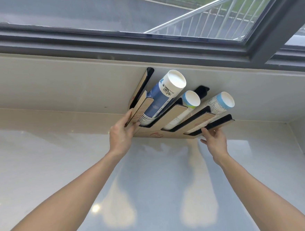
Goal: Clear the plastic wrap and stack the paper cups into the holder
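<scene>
Gripping a flat kraft-brown holder (pixel 167 132) with black slotted dividers, both bare arms reaching out over a glossy, pale countertop (pixel 60 157) mirroring soft light. Left hand (pixel 121 133) clamping the holder's near left corner, fingers together and curled along the thin cardboard edge, thumb hidden behind it. Right hand (pixel 215 141) pinching the holder's near right corner, fingers slightly spread around the black rim strip, fingertips pressing on it. Lying in the holder's channels, three nested stacks of smooth paper cups, each a long tapered cylinder with round white bottoms pointing away: a blue-and-white printed stack (pixel 163 96) in the left channel, thickest and longest; a white stack with a green and blue band (pixel 185 107) in the middle channel; a white stack with pale blue and line-drawn print (pixel 217 105) in the right channel. Showing ribbed, rolled rims at the ends nearest the hands. Leaning at a tilt, the holder's far end resting against a matte beige wall ledge (pixel 73 81), directly behind it. Sitting above the holder, a dark grey metal window frame (pixel 106 37) with clear glass and slim metal railings (pixel 213 21) beyond.
</scene>
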